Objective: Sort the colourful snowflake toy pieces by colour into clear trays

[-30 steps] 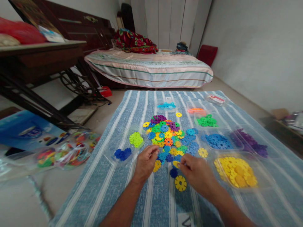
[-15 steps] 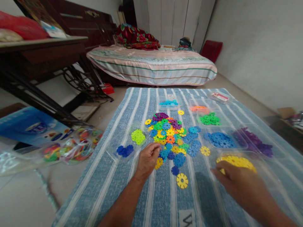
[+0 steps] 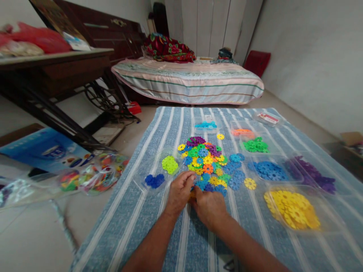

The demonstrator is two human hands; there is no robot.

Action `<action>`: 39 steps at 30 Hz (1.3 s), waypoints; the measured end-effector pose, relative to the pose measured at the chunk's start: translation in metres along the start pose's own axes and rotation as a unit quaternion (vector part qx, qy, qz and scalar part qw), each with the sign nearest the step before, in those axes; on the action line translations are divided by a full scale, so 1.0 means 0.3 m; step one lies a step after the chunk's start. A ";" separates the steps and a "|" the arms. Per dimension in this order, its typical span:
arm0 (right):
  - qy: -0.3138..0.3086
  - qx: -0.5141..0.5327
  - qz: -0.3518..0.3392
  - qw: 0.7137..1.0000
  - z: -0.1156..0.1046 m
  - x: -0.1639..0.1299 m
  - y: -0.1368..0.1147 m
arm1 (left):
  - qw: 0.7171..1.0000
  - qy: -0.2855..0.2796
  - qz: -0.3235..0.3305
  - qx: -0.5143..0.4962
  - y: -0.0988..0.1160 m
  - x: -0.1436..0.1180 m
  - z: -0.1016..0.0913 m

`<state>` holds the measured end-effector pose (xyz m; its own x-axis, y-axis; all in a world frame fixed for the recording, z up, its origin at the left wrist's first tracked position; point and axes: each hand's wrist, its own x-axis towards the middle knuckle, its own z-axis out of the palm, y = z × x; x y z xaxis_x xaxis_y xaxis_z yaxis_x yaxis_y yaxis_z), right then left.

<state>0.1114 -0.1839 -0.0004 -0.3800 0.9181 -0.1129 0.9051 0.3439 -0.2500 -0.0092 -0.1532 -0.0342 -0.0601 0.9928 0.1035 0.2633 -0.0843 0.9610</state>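
My left hand (image 3: 180,190) rests at the near left edge of a mixed pile of notched plastic discs (image 3: 208,160), its fingers curled and pinched together. Whatever may be between them is hidden. My right hand (image 3: 208,206) is beside it, fingers closed at a yellow notched disc (image 3: 192,196) that shows only partly between the two hands. Blue discs (image 3: 219,190) lie just beyond my right knuckles. A single yellow disc (image 3: 250,184) lies on the cloth to the right.
Clear tubs hold sorted discs: yellow (image 3: 295,209), blue (image 3: 268,170), purple (image 3: 314,173), green (image 3: 256,145), orange (image 3: 242,132) and light blue (image 3: 206,125). At left, one holds lime (image 3: 169,164) and dark blue discs (image 3: 154,180). A lidded box (image 3: 268,118) sits at the far right corner.
My right hand has moved left from the yellow tub to beside my left hand, closing at the yellow disc there. My left hand has stayed by the pile. The view has shifted slightly.
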 end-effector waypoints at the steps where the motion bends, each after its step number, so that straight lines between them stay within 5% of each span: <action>1: 0.007 0.002 -0.003 1.000 0.011 0.000 0.001 | 1.000 0.000 0.003 0.003 -0.004 0.000 0.000; 9: 0.069 0.014 -0.030 0.997 0.046 -0.021 0.016 | 1.000 -0.001 0.011 0.017 -0.017 0.004 0.001; 17: 0.115 0.073 -0.009 0.991 -0.023 -0.092 0.055 | 0.999 -0.004 0.028 0.031 -0.022 0.012 -0.004; 24: 0.216 0.018 0.165 0.962 -0.169 -0.302 0.368 | 0.998 -0.016 0.044 0.050 -0.027 0.008 0.002; 29: 0.175 -0.149 0.317 0.920 -0.211 -0.456 0.565 | 0.997 -0.026 0.048 0.060 -0.035 0.009 0.004; 32: 0.165 -0.099 0.267 0.944 -0.182 -0.446 0.523 | 0.997 -0.030 0.043 0.064 -0.032 0.009 0.002; 39: 0.029 -0.001 0.102 0.994 -0.099 -0.236 0.217 | 0.996 -0.024 0.040 0.076 -0.022 0.007 0.002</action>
<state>0.2028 -0.2207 0.0197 -0.1767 0.9786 -0.1052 0.9627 0.1496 -0.2254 -0.0104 -0.1504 -0.0404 0.0128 0.9865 0.1630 0.4083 -0.1539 0.8998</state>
